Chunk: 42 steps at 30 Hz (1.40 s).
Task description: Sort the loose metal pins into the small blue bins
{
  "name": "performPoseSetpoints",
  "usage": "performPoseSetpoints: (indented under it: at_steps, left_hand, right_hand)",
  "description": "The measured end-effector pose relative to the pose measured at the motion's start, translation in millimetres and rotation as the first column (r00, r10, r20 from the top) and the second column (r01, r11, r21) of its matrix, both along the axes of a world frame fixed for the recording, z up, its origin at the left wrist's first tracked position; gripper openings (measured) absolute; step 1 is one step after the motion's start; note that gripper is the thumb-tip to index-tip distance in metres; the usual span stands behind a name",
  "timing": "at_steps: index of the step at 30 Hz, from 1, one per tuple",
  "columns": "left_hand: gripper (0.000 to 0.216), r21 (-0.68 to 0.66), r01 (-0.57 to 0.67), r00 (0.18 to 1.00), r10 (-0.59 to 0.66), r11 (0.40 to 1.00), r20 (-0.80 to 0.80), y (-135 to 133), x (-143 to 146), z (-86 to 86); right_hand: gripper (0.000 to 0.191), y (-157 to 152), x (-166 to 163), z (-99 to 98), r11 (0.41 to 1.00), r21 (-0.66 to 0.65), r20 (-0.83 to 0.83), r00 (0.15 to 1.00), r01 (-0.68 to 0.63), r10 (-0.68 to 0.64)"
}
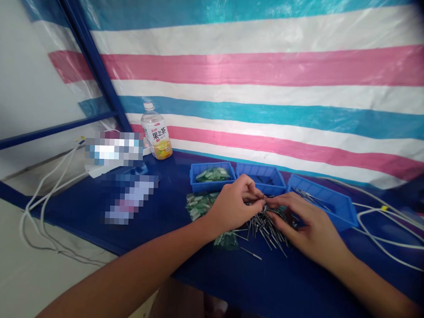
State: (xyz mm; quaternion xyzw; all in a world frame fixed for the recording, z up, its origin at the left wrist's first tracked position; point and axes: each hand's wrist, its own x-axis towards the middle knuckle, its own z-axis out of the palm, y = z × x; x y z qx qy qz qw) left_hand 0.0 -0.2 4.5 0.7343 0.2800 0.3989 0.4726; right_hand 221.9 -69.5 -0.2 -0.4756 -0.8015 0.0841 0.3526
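1. Landmark: pile of thin metal pins (pixel 265 229), loose on the blue table (pixel 88 210), near its middle.
2. Left hand (pixel 231 203) over the pile's left edge, fingers curled inward, thumb and forefinger pressed together on a small metal piece (pixel 264 197) just above the pile's far side.
3. Right hand (pixel 309 227) over the pile's right half, palm down, fingers loosely fanned, forefinger and thumb tips brought up to the same small piece; impossible to tell whether gripping it or only touching.
4. One stray pin (pixel 251 253) lying apart, just nearer than the pile.
5. Green packets (pixel 197 206) left of the pile, partly under the left wrist.
6. Three blue trays in a row beyond the pile: left tray (pixel 211 187) with green packets inside, middle tray (pixel 278 185) directly behind, right tray (pixel 338 218) beyond the right hand with a few pins inside.
7. Drink bottle (pixel 156 131) upright, well beyond and left of the pile.
8. White cables (pixel 387 225) far right of the pile, more far left.
9. Striped tarp (pixel 271 68) hanging behind everything.
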Motion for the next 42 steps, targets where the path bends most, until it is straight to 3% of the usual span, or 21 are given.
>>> performPoseSetpoints:
  at_steps: [3, 7, 12, 21, 28, 31, 36, 38, 42]
  left_hand:
    - [0.033, 0.015, 0.001, 1.0, -0.001, 1.0, -0.017, 0, 0, 0.5]
    - [0.031, 0.088, 0.011, 1.0, -0.009, 0.996, -0.023, 3, 0, -1.2]
    - [0.025, 0.169, 0.007, 0.997, 0.006, 0.986, -0.076, 7, -3, -1.8]
    - [0.025, 0.158, 0.033, 0.999, -0.033, 0.987, 0.001, 9, -3, -6.5]
    - [0.041, 0.176, 0.081, 0.997, -0.081, 0.981, -0.012, 8, -2, -8.1]
    - [0.037, 0.251, 0.044, 0.997, -0.026, 0.967, -0.075, 10, -4, -6.5]
    - [0.021, 0.404, 0.015, 0.99, 0.043, 0.914, -0.134, 12, -8, -2.9]
    - [0.019, 0.425, 0.006, 0.989, 0.058, 0.905, -0.136, 12, -9, -1.6]
    - [0.017, 0.487, 0.002, 0.98, 0.095, 0.873, -0.174, 13, -12, -0.6]
  right_hand:
    - [0.022, -1, 1, -2.1, 0.998, -0.03, -0.045, 0.997, 0.061, -0.062]
    - [0.041, -2, 2, -0.6, 0.988, -0.077, -0.125, 0.982, 0.135, -0.144]
    - [0.014, 2, 2, 2.9, 0.997, 0.018, -0.004, 0.998, 0.07, -0.07]
    - [0.016, 9, 5, -5.7, 0.996, -0.069, 0.059, 0.997, 0.055, -0.05]
    - [0.017, 6, 2, -0.3, 0.996, -0.061, 0.051, 0.997, 0.068, -0.065]
    - [0.018, 7, 6, 5.9, 0.994, 0.026, 0.092, 0.989, 0.111, -0.113]
    - [0.018, 16, 39, 18.0, 0.908, 0.328, 0.265, 0.897, 0.261, -0.353]
    - [0.018, 21, 58, 17.5, 0.871, 0.36, 0.345, 0.82, 0.334, -0.456]
    - [0.025, 29, 85, 8.7, 0.853, 0.37, 0.474, 0.716, 0.367, -0.513]
